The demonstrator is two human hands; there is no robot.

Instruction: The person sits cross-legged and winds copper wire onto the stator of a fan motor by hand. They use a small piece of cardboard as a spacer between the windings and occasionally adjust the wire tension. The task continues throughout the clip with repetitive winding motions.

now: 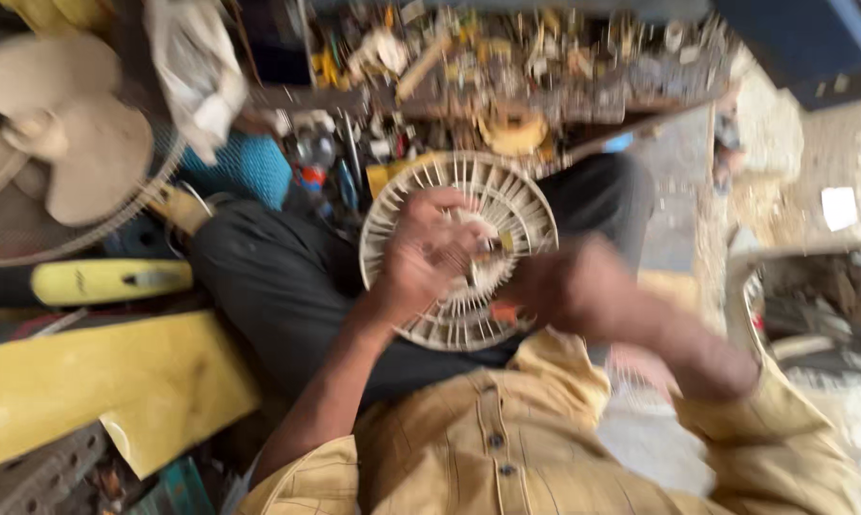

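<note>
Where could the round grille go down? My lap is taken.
Bare ground shows right of the dark-trousered knee, and pale floor beyond. The tool heap ahead and the fan side, left, are crowded. Both hands hold the grille.

A cluttered shelf (507,67) of small parts runs beyond the hands; a pale fan (59,143) with wire guard stands far left, yellow panels (97,381) below it, grey concrete floor (831,153) to the right, daylit
</note>
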